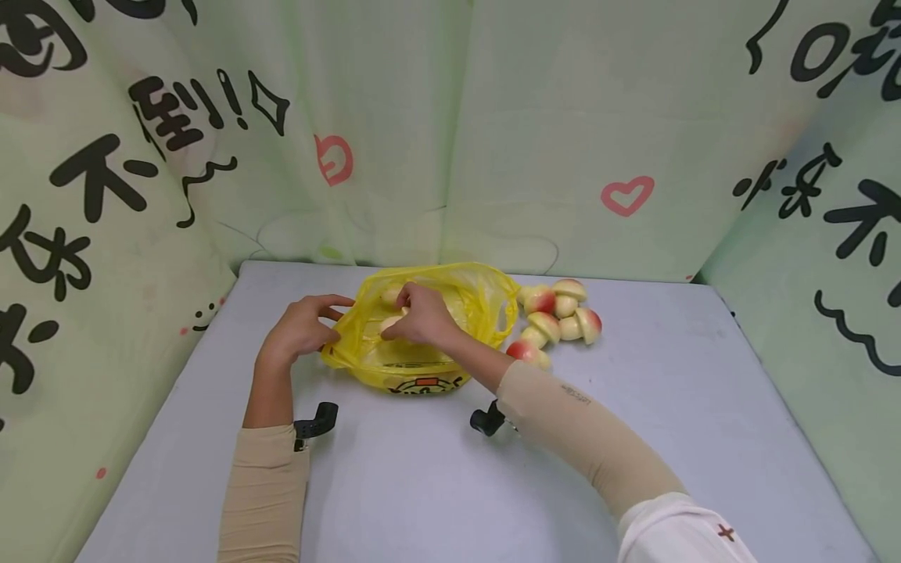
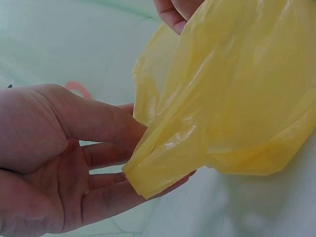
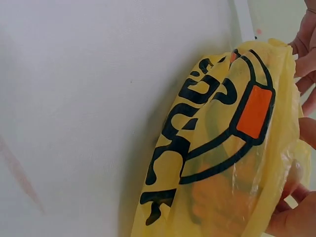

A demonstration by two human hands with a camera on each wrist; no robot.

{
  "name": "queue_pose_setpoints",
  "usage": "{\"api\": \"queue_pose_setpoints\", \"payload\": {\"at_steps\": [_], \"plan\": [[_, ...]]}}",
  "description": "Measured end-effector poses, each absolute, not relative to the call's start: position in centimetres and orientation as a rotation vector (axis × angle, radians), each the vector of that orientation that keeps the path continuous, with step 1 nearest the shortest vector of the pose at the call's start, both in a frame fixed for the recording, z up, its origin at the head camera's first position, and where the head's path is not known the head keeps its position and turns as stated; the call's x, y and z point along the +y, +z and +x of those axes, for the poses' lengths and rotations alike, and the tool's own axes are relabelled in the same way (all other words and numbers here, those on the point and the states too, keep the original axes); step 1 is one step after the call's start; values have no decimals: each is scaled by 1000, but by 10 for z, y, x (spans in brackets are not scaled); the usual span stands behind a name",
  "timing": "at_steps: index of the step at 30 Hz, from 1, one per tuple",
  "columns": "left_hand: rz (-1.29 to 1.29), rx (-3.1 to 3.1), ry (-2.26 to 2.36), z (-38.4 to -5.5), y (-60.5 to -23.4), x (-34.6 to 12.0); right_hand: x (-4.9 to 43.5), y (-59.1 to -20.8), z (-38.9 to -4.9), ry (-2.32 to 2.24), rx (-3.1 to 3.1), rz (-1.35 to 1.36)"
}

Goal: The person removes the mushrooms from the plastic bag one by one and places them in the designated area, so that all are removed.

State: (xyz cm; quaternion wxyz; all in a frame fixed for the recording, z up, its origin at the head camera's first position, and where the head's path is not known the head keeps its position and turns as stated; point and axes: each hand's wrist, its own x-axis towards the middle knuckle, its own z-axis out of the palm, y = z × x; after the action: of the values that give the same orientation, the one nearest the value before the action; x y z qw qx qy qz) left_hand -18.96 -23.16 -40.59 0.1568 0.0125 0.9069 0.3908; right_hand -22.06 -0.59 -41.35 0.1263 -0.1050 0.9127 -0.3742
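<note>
A yellow plastic bag (image 1: pixel 422 363) with dark printing lies spread on the table, its mouth facing up. My right hand (image 1: pixel 427 314) reaches into the mouth and pinches a pale toy mushroom (image 3: pixel 295 174), mostly hidden by fingers and plastic. Another pale rounded piece (image 1: pixel 390 295) shows inside the bag. At the bag's left rim is my left hand (image 1: pixel 303 324), thumb and fingers apart and touching the plastic. In the left wrist view a corner of the bag drapes over those extended fingers (image 2: pixel 106 197) and hides the thumb tip.
Several toy mushrooms (image 1: pixel 580 324) with cream and red caps lie grouped right of the bag, close to the right forearm. Black wrist camera mounts (image 1: pixel 486 421) jut from both sleeves. A pale printed curtain (image 1: pixel 521 141) hangs behind the white table (image 1: pixel 394 485).
</note>
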Motion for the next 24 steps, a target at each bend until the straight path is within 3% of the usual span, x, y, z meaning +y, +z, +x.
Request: {"api": "queue_pose_setpoints", "payload": {"at_steps": [24], "plan": [[56, 2608, 1086, -190, -407, -229, 50, -396, -209, -1206, 2666, -401]]}}
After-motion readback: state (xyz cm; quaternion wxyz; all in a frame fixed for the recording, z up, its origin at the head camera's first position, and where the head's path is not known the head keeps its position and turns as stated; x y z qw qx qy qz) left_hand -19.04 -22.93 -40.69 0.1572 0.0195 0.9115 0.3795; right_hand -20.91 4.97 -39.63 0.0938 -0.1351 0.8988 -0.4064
